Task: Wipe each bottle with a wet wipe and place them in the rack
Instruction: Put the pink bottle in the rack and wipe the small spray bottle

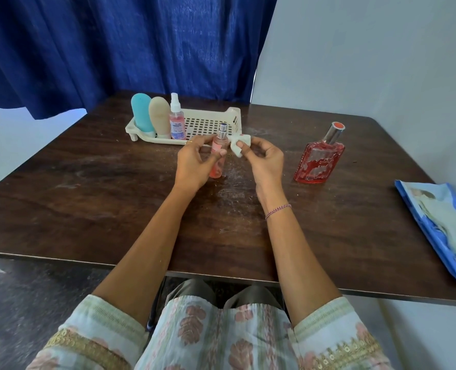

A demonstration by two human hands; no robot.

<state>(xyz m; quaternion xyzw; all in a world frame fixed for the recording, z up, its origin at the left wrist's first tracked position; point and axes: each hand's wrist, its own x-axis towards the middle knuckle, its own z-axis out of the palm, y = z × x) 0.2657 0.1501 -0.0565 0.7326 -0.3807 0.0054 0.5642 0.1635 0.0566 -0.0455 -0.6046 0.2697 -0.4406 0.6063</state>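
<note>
Head view shows your left hand [192, 162] gripping the slim, light, likely slippery pink bottle [218, 153] mid-body, right hand [264, 158] beside it pinching the soft wipe [239, 144].

A dark wooden tabletop [93, 198] fills the middle of the view, its surface streaked with pale scuffs. Behind its far edge hangs a deep blue curtain [115, 44], and a plain grey wall [368, 49] stands to the right of it. Dark floor [21, 295] shows below the near left edge. A patterned garment [211, 340] with pink leaf motifs and gold trim covers the lap.
</note>
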